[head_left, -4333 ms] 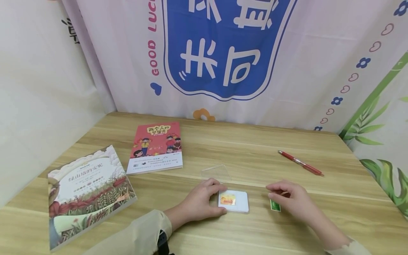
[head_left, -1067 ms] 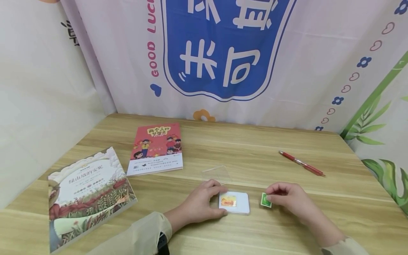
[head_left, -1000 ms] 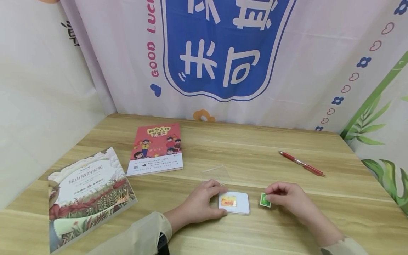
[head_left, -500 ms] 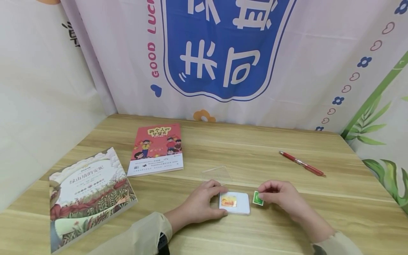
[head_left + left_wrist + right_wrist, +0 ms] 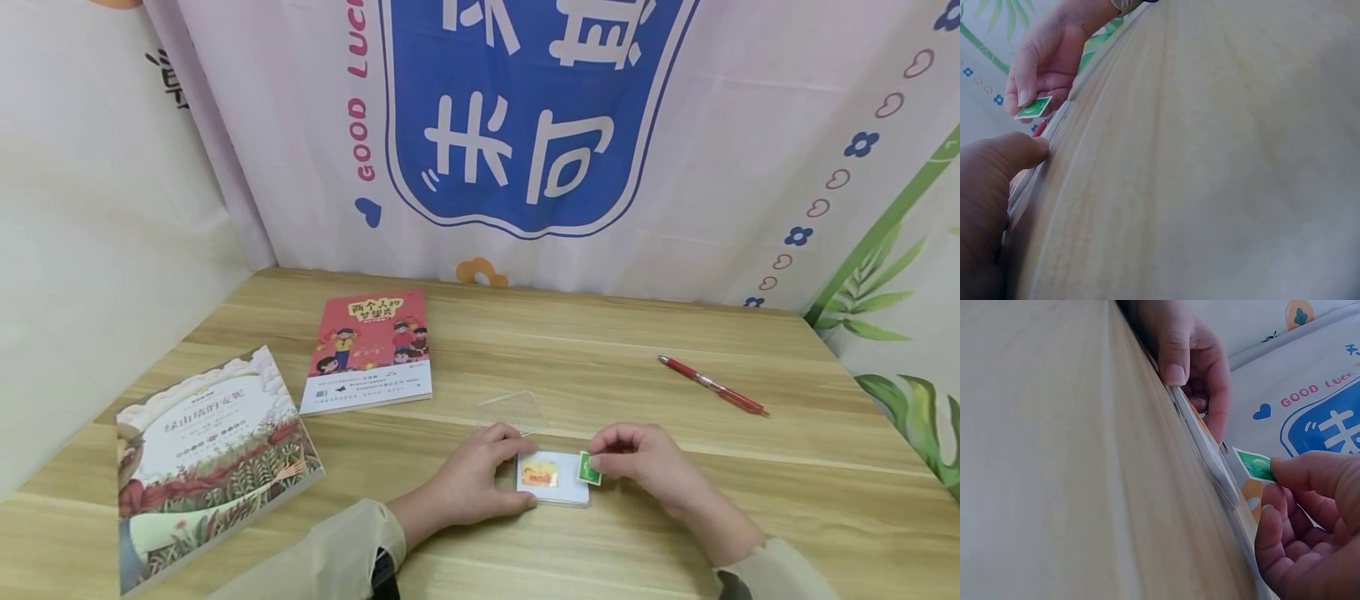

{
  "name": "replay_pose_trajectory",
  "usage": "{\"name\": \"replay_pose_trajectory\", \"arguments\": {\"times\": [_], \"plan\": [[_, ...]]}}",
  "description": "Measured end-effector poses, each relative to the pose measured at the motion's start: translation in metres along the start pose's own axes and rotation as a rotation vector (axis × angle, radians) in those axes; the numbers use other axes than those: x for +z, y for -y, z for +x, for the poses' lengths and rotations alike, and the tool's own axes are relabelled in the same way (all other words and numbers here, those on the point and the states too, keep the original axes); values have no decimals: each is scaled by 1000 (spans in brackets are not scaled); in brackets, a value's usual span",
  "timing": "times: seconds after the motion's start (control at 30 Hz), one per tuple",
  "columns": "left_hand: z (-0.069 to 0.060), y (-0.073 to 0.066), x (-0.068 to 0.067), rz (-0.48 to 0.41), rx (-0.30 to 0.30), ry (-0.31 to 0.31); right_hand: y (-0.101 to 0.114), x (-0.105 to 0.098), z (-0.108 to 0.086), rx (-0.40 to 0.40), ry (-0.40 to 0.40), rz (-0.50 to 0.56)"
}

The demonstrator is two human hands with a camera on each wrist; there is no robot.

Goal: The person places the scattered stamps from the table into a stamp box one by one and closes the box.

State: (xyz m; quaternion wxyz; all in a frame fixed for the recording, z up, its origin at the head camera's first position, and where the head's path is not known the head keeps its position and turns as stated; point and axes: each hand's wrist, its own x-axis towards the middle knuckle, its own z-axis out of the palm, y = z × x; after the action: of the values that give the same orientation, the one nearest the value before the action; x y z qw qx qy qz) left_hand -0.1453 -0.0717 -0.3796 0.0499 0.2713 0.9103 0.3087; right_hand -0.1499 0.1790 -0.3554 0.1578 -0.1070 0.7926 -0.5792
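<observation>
My left hand (image 5: pixel 474 477) grips the left side of a flat white rounded slab (image 5: pixel 567 493), its thumb at the front edge and its fingers at the back. The slab seems edged in clear plastic. A yellow-and-red sticker (image 5: pixel 538 475) lies on its left half. Between thumb and fingertips, my right hand (image 5: pixel 647 467) pinches a green stamp-sized paper square (image 5: pixel 591 469) with a white border. In the head view this square overlaps the slab's right edge. The right wrist view shows the green paper square (image 5: pixel 1252 465) apart from the slab (image 5: pixel 1207 447), held above it.
A clear plastic sheet or lid (image 5: pixel 510 410) lies just behind the left hand. A red pen (image 5: pixel 712 385) rests at the back right. Two books, one red (image 5: pixel 369 350) and one with a garden cover (image 5: pixel 217 467), lie to the left on the wooden table (image 5: pixel 585 342).
My right hand has carried the green paper square leftward, from beside the slab to over its right edge. Earlier the hand covered more of the square. The left hand keeps its grip.
</observation>
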Motion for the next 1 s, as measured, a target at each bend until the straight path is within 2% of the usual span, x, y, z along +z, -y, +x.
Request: {"name": "replay_pose_trajectory", "arguments": {"times": [0.27, 0.53, 0.73, 1.0], "plan": [[0, -1, 1, -15, -3, 6, 0, 11, 2, 2, -19, -65], [1, -2, 1, -28, -4, 12, -2, 17, 7, -41, -29, -166], [0, -2, 1, -26, -8, 11, -4, 19, 8, -76, -29, -184], [0, -1, 0, -35, -6, 8, -2, 24, 9, -67, -52, -246]]}}
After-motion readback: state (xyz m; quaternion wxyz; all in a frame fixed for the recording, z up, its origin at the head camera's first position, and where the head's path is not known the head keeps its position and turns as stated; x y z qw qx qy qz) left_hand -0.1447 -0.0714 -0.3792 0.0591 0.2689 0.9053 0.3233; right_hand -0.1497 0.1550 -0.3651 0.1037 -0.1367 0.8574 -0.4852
